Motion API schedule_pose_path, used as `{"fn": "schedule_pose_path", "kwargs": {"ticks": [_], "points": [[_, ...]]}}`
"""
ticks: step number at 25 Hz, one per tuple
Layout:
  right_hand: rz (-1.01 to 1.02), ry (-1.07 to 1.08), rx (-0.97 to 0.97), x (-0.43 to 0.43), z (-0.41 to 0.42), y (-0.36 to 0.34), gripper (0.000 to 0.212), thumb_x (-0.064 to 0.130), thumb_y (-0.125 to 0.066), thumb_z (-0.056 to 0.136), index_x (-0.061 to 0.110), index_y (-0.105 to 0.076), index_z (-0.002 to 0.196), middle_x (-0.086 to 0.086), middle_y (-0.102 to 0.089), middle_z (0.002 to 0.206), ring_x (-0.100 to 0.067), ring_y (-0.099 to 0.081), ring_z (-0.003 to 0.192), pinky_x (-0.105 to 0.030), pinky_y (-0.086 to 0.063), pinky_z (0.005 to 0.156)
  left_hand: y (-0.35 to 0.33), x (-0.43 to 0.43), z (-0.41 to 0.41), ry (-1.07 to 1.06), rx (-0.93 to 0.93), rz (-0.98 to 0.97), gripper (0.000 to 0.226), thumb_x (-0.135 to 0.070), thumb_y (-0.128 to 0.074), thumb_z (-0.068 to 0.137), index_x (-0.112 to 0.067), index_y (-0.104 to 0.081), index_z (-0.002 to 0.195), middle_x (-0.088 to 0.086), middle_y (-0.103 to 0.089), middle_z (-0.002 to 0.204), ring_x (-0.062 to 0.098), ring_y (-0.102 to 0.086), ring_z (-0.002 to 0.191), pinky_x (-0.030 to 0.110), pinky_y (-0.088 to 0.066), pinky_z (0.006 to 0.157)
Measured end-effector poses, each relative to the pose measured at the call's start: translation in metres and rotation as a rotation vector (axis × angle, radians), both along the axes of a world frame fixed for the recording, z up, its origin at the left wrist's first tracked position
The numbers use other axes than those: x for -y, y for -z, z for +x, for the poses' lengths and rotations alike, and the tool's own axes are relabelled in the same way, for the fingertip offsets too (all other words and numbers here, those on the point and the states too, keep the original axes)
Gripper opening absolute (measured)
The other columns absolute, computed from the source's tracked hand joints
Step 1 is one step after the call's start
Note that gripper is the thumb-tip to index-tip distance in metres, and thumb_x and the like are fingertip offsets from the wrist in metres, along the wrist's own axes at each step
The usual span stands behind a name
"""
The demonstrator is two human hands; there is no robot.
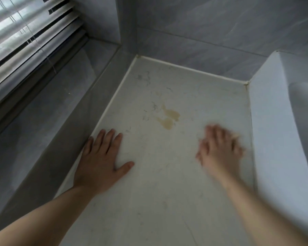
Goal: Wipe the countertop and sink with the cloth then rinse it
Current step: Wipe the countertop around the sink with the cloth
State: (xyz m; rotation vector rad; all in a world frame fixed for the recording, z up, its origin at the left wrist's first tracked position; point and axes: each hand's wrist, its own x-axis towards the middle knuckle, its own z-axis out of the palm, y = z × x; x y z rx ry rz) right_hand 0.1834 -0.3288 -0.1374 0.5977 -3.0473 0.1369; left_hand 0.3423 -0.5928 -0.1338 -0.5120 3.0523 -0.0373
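A pale marbled countertop (167,174) fills the middle of the head view, with a yellowish-brown stain (169,118) and thin dark hairs or marks near its centre. My left hand (101,160) lies flat on the counter's left edge, fingers straight and spread. My right hand (219,150) is over the counter's right side, blurred by motion, fingers extended and holding nothing. The white raised sink (274,139) stands at the right, its basin partly cut off by the frame edge. No cloth is in view.
Grey tiled walls (203,32) close the counter at the back. A grey window ledge (43,112) runs along the left, below slatted blinds (25,32). White sealant lines the counter's edges.
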Motion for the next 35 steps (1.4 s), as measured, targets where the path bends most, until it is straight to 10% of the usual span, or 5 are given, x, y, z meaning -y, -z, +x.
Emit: {"fn": "schedule_pose_path", "kwargs": {"ticks": [3,9,21,27,35], "points": [[-0.051,0.439,0.102,0.008,-0.065,-0.011,0.056,0.036,-0.021,0.094,0.015,-0.026,0.146,-0.013,-0.027,0.152,-0.032,-0.022,0.138,-0.052,-0.015,0.113,0.001,0.0,0.0,-0.006,-0.008,0.011,0.088,-0.073,-0.007,0.083,-0.013,-0.042,0.137,0.011,-0.043,0.143,0.03,-0.037,0.132,0.045,-0.018,0.107],[0.015,-0.306,0.013,0.027,0.08,0.001,0.057,0.04,-0.035,0.084,0.014,-0.055,0.131,-0.01,-0.056,0.134,-0.033,-0.051,0.124,-0.049,-0.034,0.102,-0.001,0.0,0.0,-0.014,-0.012,0.016,0.088,-0.073,-0.008,0.083,-0.013,-0.043,0.136,0.012,-0.043,0.143,0.03,-0.036,0.132,0.044,-0.019,0.107],[0.005,-0.278,0.044,0.045,0.078,0.001,0.059,0.04,-0.034,0.086,0.011,-0.053,0.132,-0.013,-0.054,0.135,-0.034,-0.049,0.126,-0.048,-0.032,0.103,-0.002,0.0,0.0,-0.015,-0.025,0.027,0.088,-0.073,-0.006,0.083,-0.013,-0.043,0.136,0.011,-0.044,0.143,0.029,-0.037,0.132,0.044,-0.017,0.107],[-0.084,0.278,0.185,0.108,-0.077,-0.008,0.062,0.045,-0.022,0.097,0.014,-0.017,0.149,-0.011,-0.014,0.157,-0.031,-0.01,0.144,-0.048,-0.005,0.116,0.0,0.0,0.001,0.006,-0.052,0.016,0.084,-0.071,-0.023,0.08,-0.013,-0.044,0.136,0.011,-0.044,0.143,0.031,-0.038,0.133,0.044,-0.017,0.107],[-0.013,-0.423,0.045,0.093,0.051,-0.008,0.069,0.057,-0.027,0.084,0.02,-0.04,0.142,-0.007,-0.042,0.146,-0.029,-0.038,0.135,-0.043,-0.017,0.109,0.0,0.001,0.001,0.01,-0.053,0.01,0.084,-0.072,-0.017,0.082,-0.013,-0.044,0.136,0.011,-0.044,0.143,0.031,-0.039,0.132,0.045,-0.018,0.107]]}}
